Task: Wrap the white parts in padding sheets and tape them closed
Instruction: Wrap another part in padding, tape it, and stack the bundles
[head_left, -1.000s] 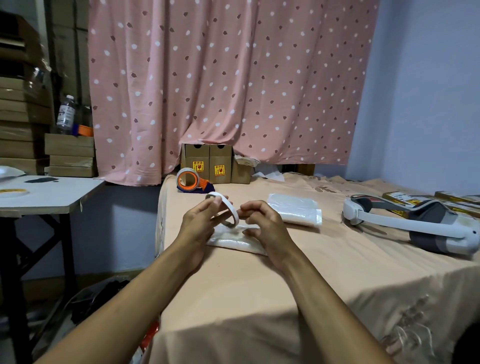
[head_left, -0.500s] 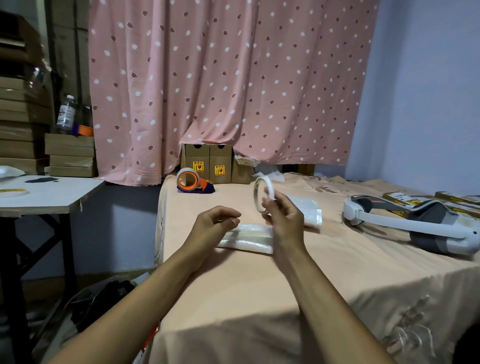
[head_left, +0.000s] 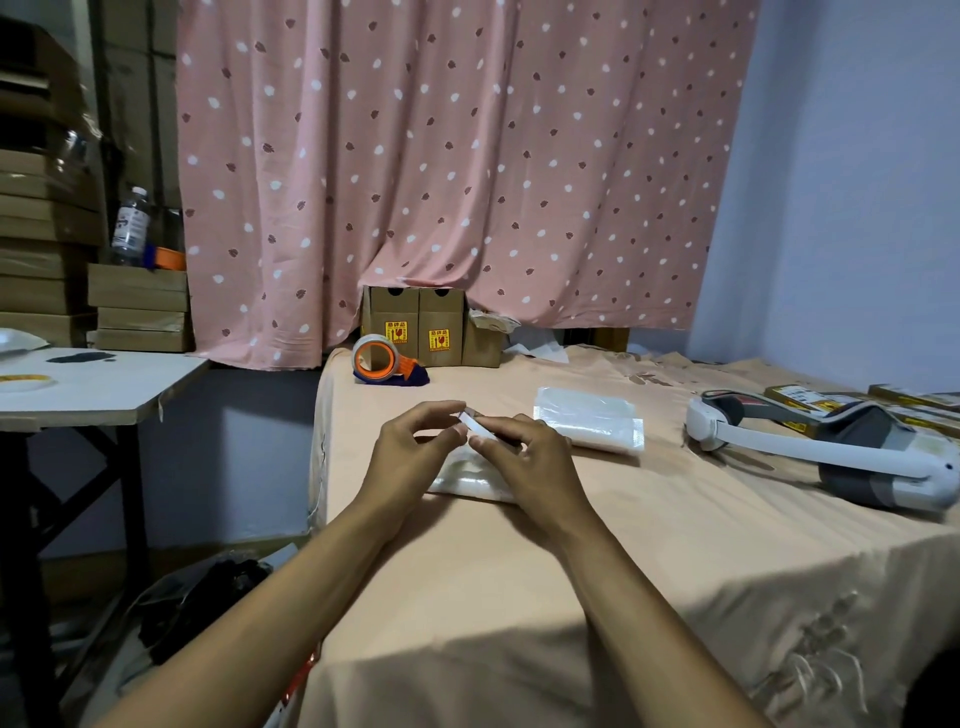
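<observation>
A white padded bundle (head_left: 462, 475) lies on the peach-covered table (head_left: 519, 597), partly under my hands. My right hand (head_left: 524, 460) grips a thin white tape roll (head_left: 475, 422), seen nearly edge-on just above the bundle. My left hand (head_left: 413, 452) hovers over the bundle's left end, thumb and fingers pinched at the roll's rim; whether they hold a tape end is not visible. A stack of white padding sheets (head_left: 589, 418) lies to the right of my hands.
An orange tape dispenser (head_left: 382, 361) and small cardboard boxes (head_left: 421, 332) stand at the table's far edge under the pink curtain. A white headset (head_left: 831, 449) lies at the right. A white side table (head_left: 88, 387) and stacked cartons (head_left: 137, 306) are at the left.
The tape roll went from my left hand to my right, was lifted up, and has come back down over the bundle, where my left fingers meet it.
</observation>
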